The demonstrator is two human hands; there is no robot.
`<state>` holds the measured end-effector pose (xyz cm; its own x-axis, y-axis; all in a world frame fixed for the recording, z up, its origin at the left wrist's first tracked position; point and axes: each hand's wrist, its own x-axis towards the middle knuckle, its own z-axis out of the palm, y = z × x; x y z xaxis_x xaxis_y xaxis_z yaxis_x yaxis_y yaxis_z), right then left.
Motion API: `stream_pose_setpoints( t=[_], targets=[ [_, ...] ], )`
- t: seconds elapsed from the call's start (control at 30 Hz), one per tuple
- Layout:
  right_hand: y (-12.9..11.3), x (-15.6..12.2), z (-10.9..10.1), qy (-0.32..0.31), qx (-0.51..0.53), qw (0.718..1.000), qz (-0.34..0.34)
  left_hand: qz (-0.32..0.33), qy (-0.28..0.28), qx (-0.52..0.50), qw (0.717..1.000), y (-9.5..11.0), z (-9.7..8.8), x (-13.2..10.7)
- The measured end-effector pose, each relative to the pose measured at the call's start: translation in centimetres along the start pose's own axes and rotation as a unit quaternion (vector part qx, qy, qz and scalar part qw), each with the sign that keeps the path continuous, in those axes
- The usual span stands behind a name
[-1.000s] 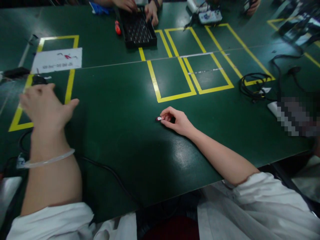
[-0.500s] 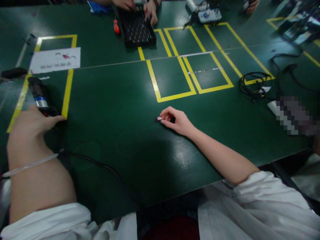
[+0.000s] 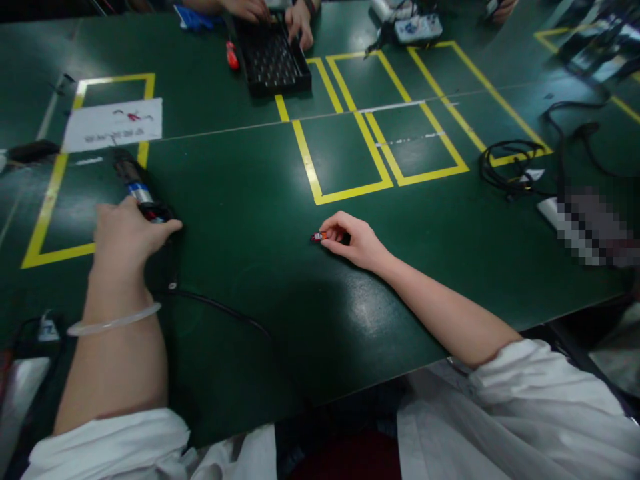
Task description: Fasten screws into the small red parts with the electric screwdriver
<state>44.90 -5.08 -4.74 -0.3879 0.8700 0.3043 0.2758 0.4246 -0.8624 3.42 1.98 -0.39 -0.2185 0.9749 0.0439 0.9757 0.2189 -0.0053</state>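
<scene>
My left hand (image 3: pixel 130 227) is wrapped round a corded electric screwdriver (image 3: pixel 137 185), black with a blue and silver band. Its thin tip points away from me, near a white paper sign. From its rear end a black cable (image 3: pixel 220 308) runs over the green table toward the front edge. Closer to the middle, my right hand (image 3: pixel 353 239) rests on the table, thumb and fingers pinched on a small red, orange and white piece (image 3: pixel 319 237). What kind of piece it is I cannot make out.
Yellow tape rectangles (image 3: pixel 353 195) mark the green table (image 3: pixel 240 247). Across from me, another person's hands (image 3: pixel 300 23) work at a black tray (image 3: pixel 280 87), beside a red-handled tool (image 3: pixel 232 56). A coiled black cable (image 3: pixel 510 167) lies to the right. The white paper sign (image 3: pixel 114 125) is at left.
My left hand has moved right with the electric screwdriver, out of the left tape rectangle, and the cable shifted along. My right hand holds its place with the small piece.
</scene>
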Motion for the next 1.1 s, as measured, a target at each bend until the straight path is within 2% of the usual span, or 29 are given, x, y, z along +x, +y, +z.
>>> stream_pose_setpoints(
  t=[0.07,0.17,0.27,0.37,0.47,0.63,0.87,1.1],
  targets=[
    [0.0,0.0,-0.1,0.005,-0.010,1.000,-0.008,-0.009,-0.021,0.003,1.000,3.2,-0.9,-1.3],
    [0.1,-0.1,-0.1,0.010,-0.013,1.000,-0.009,0.052,-0.039,-0.032,0.997,8.0,-1.9,-3.6],
    [0.1,-0.1,-0.2,0.009,-0.002,1.000,-0.005,0.110,-0.044,-0.056,0.991,12.2,-2.0,-6.0],
    [0.0,0.0,-0.2,0.009,0.002,1.000,-0.003,0.173,-0.034,-0.080,0.981,15.4,-1.4,-8.4],
    [-0.2,0.0,-0.1,0.016,-0.002,1.000,0.002,0.238,-0.037,-0.109,0.964,17.6,-1.0,-10.6],
    [-0.5,0.0,-0.1,0.023,-0.015,1.000,0.001,0.303,-0.045,-0.132,0.943,19.2,-0.7,-12.9],
    [-0.4,0.0,-0.2,0.035,-0.036,0.999,-0.011,0.300,-0.052,-0.137,0.943,19.1,-0.8,-13.1],
    [-0.1,-0.2,-0.3,-0.008,-0.077,0.997,-0.014,0.301,-0.057,-0.144,0.941,19.1,-0.8,-13.1]
  ],
)
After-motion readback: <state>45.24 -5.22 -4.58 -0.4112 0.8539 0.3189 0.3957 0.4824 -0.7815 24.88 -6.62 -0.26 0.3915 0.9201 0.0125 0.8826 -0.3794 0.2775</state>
